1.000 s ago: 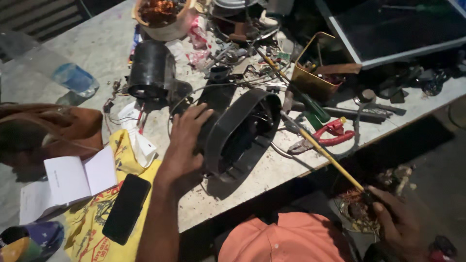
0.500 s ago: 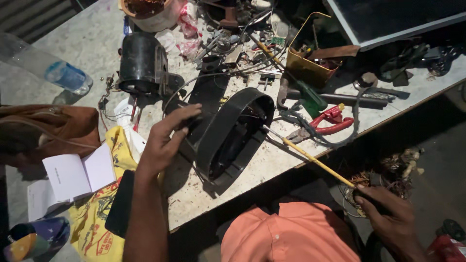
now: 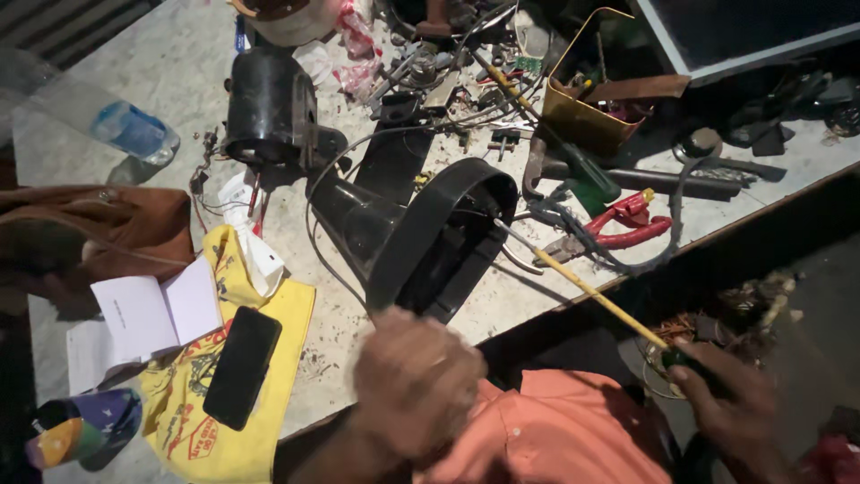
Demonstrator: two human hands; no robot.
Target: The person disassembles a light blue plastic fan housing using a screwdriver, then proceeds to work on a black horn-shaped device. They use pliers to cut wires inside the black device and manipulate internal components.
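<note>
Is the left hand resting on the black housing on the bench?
No: the left hand is off the black housing, blurred near the bench edge, while the right hand holds a yellow-shafted screwdriver.

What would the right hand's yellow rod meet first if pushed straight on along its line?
Likely the black housing: the rod held in the right hand already points into its open rim, though depth is unclear.

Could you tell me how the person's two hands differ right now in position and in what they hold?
The left hand hangs blurred over the bench's near edge, holding nothing visible, close to the black housing. The right hand sits off the bench, lower right, its grip closed on the dark handle of a long yellow-shafted screwdriver. That tool's tip reaches into the housing, while the left hand touches nothing clearly. Both are bare.
</note>
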